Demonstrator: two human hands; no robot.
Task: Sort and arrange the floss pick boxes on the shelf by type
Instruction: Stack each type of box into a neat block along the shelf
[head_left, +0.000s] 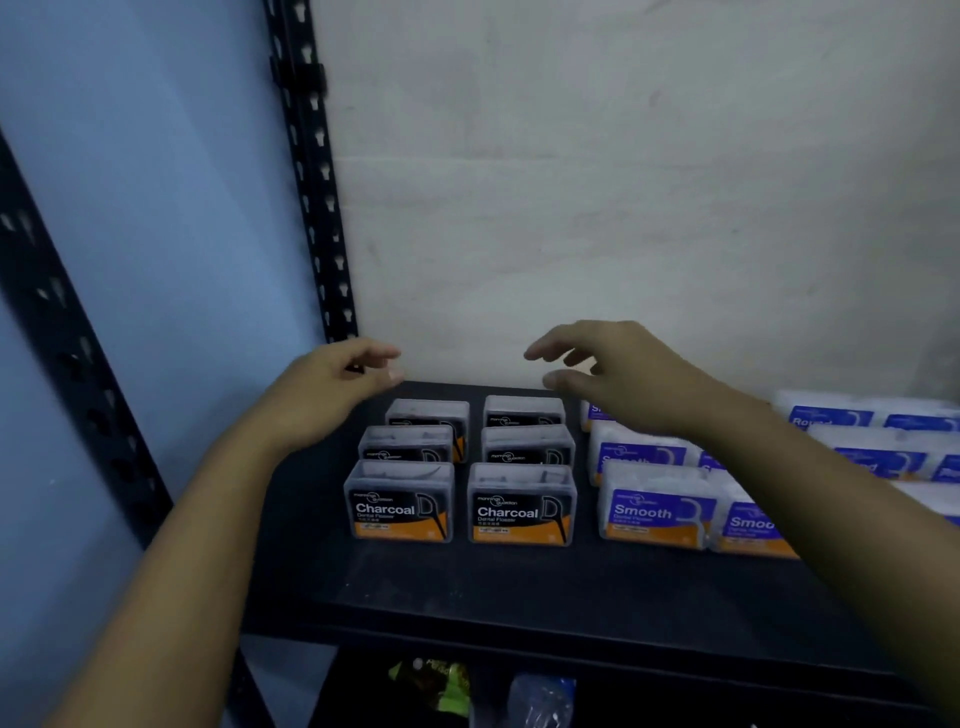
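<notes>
Several black-and-orange Charcoal floss pick boxes (521, 505) stand in two columns on the black shelf (467, 587). To their right sit purple Smooth boxes (655, 512), and Round boxes (831, 417) are at the far right. My left hand (340, 382) hovers above the back left of the Charcoal group, fingers apart, holding nothing. My right hand (618, 371) hovers over the back of the Smooth boxes, fingers spread and empty; its forearm hides parts of the Smooth and Round boxes.
A black perforated upright (306, 171) stands at the shelf's back left, another slants at the near left. A pale wall (623, 182) closes the back. Below the shelf lie a green packet (434, 683) and a clear bag (540, 699).
</notes>
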